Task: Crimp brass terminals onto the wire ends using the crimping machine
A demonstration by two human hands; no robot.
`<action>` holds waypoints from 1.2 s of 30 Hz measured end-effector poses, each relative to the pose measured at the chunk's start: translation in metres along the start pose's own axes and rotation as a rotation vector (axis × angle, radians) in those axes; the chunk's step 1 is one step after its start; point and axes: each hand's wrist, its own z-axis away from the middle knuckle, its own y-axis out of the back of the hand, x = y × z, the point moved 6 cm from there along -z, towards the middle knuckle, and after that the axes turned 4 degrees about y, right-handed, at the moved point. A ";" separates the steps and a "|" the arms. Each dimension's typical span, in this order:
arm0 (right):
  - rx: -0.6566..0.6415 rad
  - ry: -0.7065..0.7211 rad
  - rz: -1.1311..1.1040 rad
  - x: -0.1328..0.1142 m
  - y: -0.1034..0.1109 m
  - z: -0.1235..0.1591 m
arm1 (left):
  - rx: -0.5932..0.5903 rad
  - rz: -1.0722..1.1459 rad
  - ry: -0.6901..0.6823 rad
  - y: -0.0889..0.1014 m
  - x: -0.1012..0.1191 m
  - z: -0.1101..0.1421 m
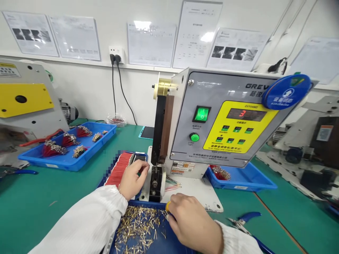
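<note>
My left hand (134,178) is beside the lower jaw of the bench machine (155,181), its thumb and index finger pinched together. What they hold, if anything, is too small to make out. Under that wrist lies a tray of red wires (120,167), with dark wires (137,162) beside them. My right hand (192,220) is closed over the edge of a blue tray (169,243) with many loose brass terminals (140,222). Something yellow (167,206) shows at its fingertips, the rest hidden by the hand. The machine's display (246,114) reads 3.
Blue-handled pliers (245,220) lie to the right on the green table (79,204). Blue trays with wire bundles stand at the left (71,164) and behind the machine (243,180). A second machine (26,95) stands far left, and another (312,141) far right.
</note>
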 end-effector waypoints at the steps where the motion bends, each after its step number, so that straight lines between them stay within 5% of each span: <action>1: -0.032 0.002 0.002 -0.002 -0.002 0.001 | 0.001 -0.001 -0.002 0.000 0.000 0.000; 17: 0.023 0.163 -0.229 -0.015 -0.019 -0.006 | 0.013 0.002 0.007 0.001 -0.002 -0.001; 27: 0.030 0.082 -0.390 -0.006 -0.009 -0.005 | -0.011 0.002 0.019 -0.001 -0.001 0.000; 30: -0.044 0.117 -0.408 -0.010 -0.007 -0.003 | -0.013 -0.002 0.026 0.000 0.000 0.000; 33: -0.190 0.314 -0.407 -0.032 -0.016 0.003 | -0.013 -0.005 0.027 0.000 0.000 0.000; 36: -0.356 0.366 -0.229 -0.048 -0.035 0.006 | -0.008 -0.008 0.023 0.000 0.000 0.000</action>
